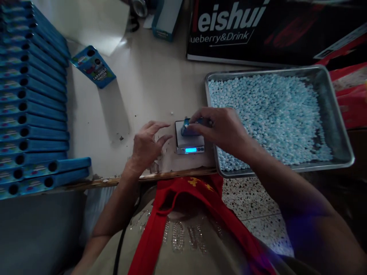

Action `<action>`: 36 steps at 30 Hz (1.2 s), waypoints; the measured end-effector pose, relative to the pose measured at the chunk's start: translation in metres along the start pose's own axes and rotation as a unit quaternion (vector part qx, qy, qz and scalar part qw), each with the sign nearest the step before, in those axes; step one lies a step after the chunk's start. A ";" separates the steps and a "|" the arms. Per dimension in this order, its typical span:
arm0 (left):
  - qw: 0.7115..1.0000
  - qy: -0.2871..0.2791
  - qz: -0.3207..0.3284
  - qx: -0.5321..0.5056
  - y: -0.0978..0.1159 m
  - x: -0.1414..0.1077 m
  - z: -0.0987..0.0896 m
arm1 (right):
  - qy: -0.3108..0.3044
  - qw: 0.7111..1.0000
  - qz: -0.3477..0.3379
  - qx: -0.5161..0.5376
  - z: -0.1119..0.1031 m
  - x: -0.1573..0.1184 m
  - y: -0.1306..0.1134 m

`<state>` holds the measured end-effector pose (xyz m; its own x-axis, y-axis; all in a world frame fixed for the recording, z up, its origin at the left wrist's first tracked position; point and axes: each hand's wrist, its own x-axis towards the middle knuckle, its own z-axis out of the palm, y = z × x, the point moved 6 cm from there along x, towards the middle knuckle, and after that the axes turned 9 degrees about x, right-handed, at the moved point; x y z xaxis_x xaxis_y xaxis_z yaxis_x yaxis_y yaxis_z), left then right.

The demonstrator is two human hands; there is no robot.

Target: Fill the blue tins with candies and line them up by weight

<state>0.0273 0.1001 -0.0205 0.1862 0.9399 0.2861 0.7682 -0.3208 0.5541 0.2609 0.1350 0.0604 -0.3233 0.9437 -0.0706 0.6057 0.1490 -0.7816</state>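
A small scale (180,142) with a lit blue display lies near the table's front edge. On its plate stands a small blue box (187,131). My right hand (222,126) is over the scale, its thumb and fingers pinched at the box's top; whether a small white piece is between them is hard to make out. My left hand (149,144) hovers left of the scale, thumb and fingers apart, holding nothing. To the right, a metal tray (341,126) holds a spread of light blue candies (266,114), with my right forearm across its front left part.
Stacked blue boxes (43,107) line the table's left side. One blue box (96,68) stands apart near them. Behind the tray is a large black carton (243,34). An open blue box (166,19) lies at the back, and red packaging (352,103) is at the far right.
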 end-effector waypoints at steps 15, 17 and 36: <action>0.999 -0.028 0.002 -0.020 -0.018 0.016 0.008 | 0.056 0.998 0.015 0.005 -0.040 -0.013 0.001; 0.999 -0.029 0.002 -0.028 -0.019 0.012 0.010 | 0.061 0.998 0.021 0.006 -0.042 -0.017 0.008; 0.994 -0.018 -0.054 -0.089 -0.022 0.008 0.001 | 0.180 0.743 0.316 0.562 -0.038 -0.068 0.152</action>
<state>0.0120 0.1146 -0.0312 0.1338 0.9724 0.1910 0.6647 -0.2310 0.7105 0.4022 0.1043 -0.0300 0.1045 0.7688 -0.6309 -0.5019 -0.5069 -0.7008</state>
